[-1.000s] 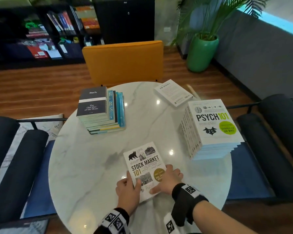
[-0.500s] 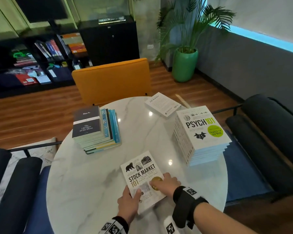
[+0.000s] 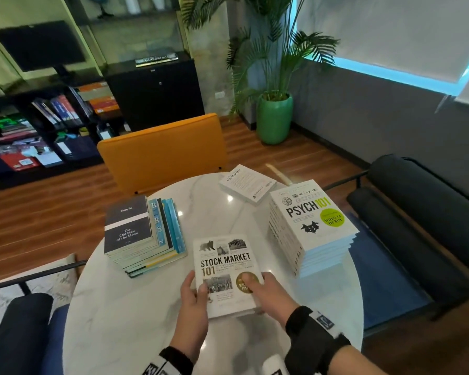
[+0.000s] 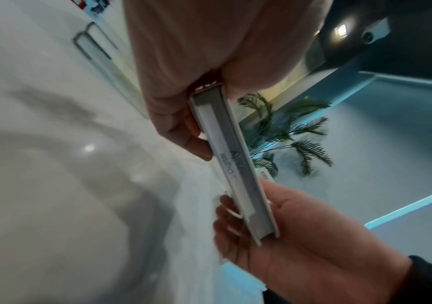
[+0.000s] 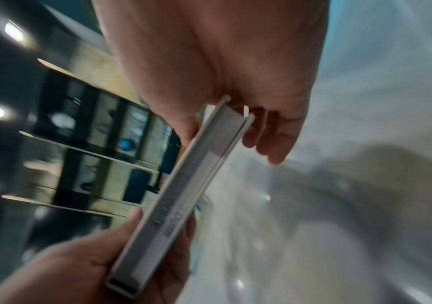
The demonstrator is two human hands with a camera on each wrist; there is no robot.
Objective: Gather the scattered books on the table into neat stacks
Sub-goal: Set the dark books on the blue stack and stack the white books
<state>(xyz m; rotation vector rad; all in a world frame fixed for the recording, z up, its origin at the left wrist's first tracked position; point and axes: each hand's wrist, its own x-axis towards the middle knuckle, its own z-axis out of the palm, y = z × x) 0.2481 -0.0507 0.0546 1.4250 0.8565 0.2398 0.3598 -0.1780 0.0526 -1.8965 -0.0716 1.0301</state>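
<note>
The white "Stock Market 101" book [image 3: 224, 262] is off the marble table [image 3: 125, 315], held near its front middle. My left hand [image 3: 194, 296] grips its near left corner, thumb on the cover. My right hand [image 3: 266, 290] grips the near right corner, thumb on the gold seal. In the left wrist view the book's edge [image 4: 235, 164] runs between the left hand [image 4: 196, 86] and the right hand [image 4: 295, 236], fingers underneath. The right wrist view shows the same edge [image 5: 183, 195]. A stack topped by a black book [image 3: 127, 226] stands at the left, and a "PSYCH 101" stack [image 3: 309, 220] at the right. One white book [image 3: 247, 182] lies alone at the far edge.
An orange chair [image 3: 160, 150] stands behind the table. Dark padded seats flank it, one at the left [image 3: 16, 334] and one at the right [image 3: 417, 212]. A green plant pot [image 3: 274, 117] and black bookshelves [image 3: 38, 125] are farther back.
The Stock Market book lay askew on the table under my hands; now both hands grip it, turned straighter and lifted. The head view has tilted upward.
</note>
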